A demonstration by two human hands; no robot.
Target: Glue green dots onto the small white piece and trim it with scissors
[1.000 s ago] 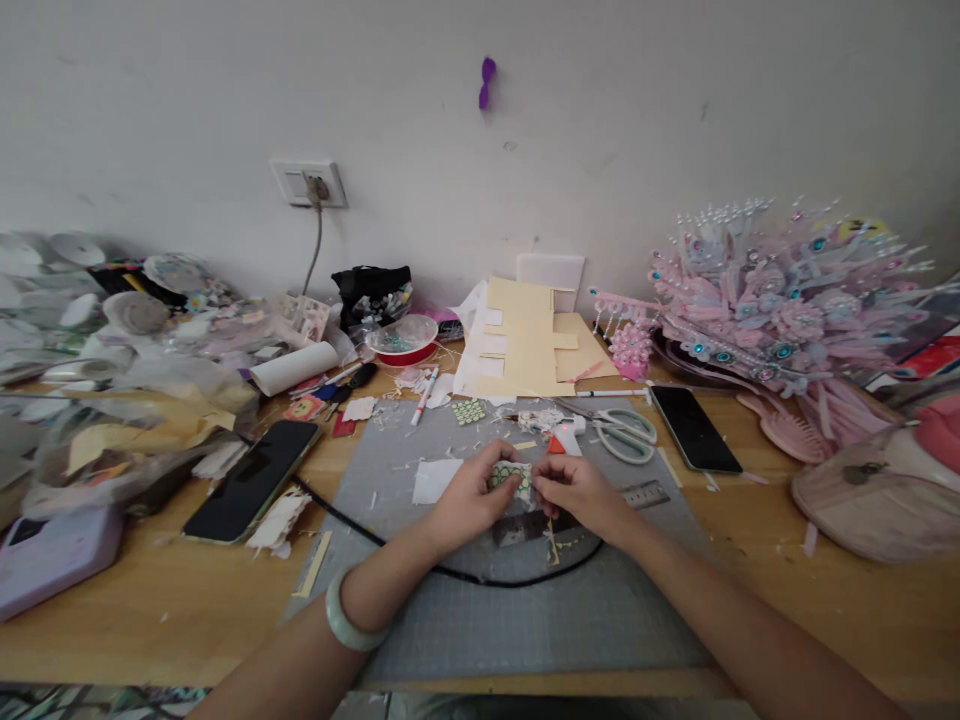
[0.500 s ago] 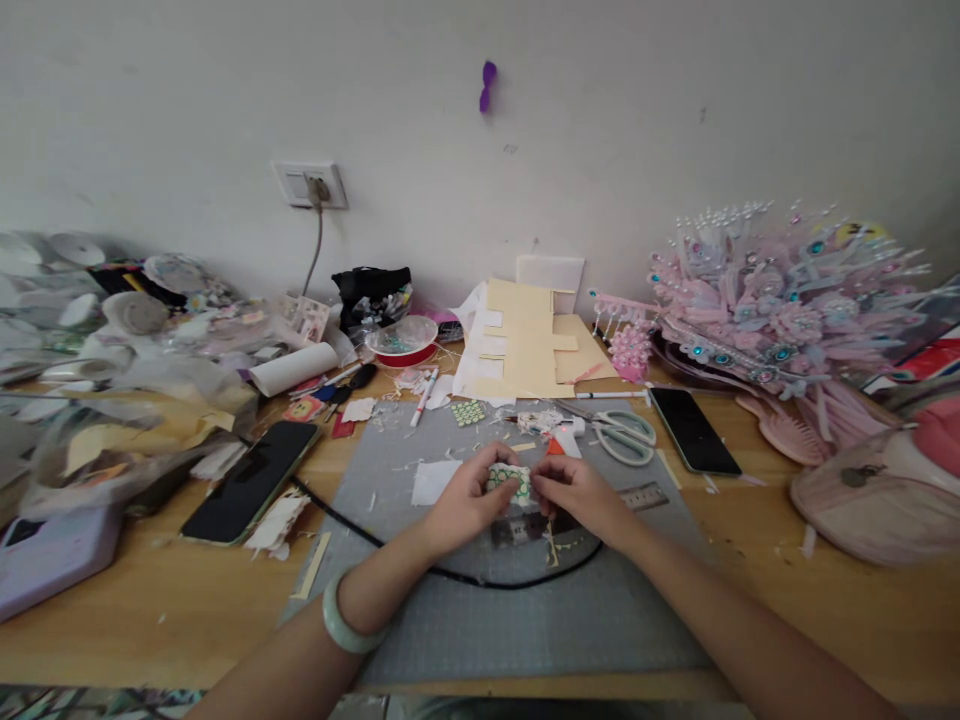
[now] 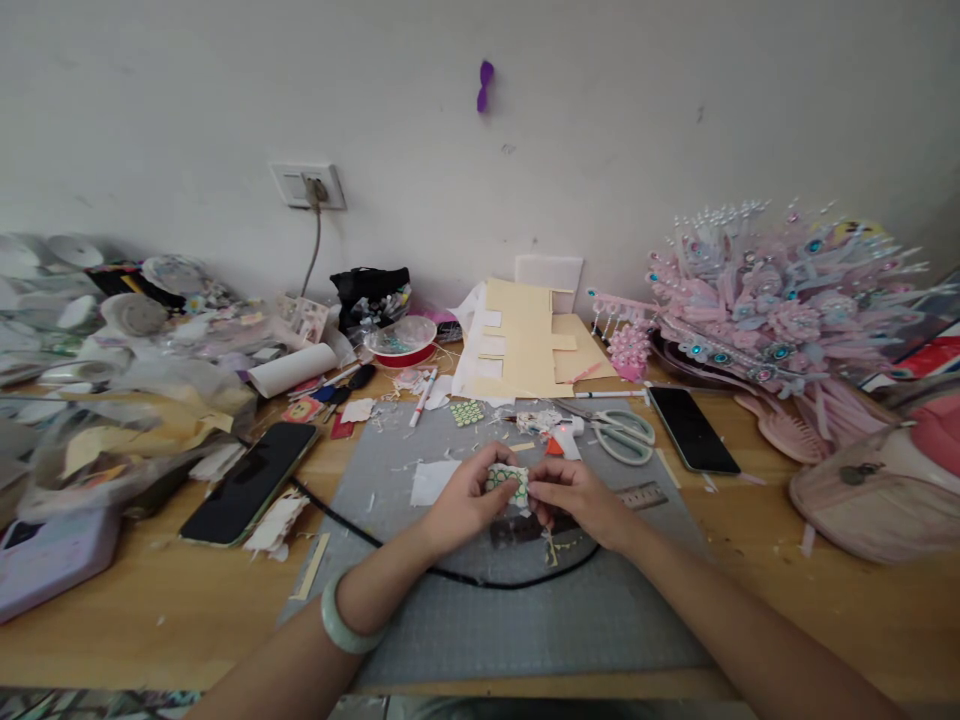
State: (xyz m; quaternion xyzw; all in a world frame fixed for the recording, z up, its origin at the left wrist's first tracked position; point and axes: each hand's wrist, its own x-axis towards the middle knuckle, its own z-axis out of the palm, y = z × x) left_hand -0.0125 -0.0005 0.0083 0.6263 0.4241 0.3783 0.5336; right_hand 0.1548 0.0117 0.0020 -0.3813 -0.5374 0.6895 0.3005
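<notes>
A small green-and-white patterned piece (image 3: 507, 482) is held up over the grey cutting mat (image 3: 480, 630). My left hand (image 3: 474, 500) is closed on it, thumb across its front. My right hand (image 3: 576, 492) pinches the piece's right edge between thumb and fingers. Beneath the hands lies a metal ruler (image 3: 641, 496), partly hidden. A thin yellowish strip (image 3: 553, 548) lies just below my right hand. Behind the hands is a white glue gun (image 3: 571, 428) with an orange part, and another green patterned piece (image 3: 467, 413) lies flat on the mat.
Scissors (image 3: 626, 437) and a phone (image 3: 694, 430) lie to the right, another phone (image 3: 251, 483) to the left. A black cable (image 3: 480, 580) loops across the mat. Cream card (image 3: 521, 340) lies at the back. A pink beaded headdress (image 3: 772, 300) stands far right; plastic bags (image 3: 150, 430) crowd the left.
My right hand's fingers have closed in on the piece's right edge, the thumb shifting slightly left and down. My left hand keeps its hold.
</notes>
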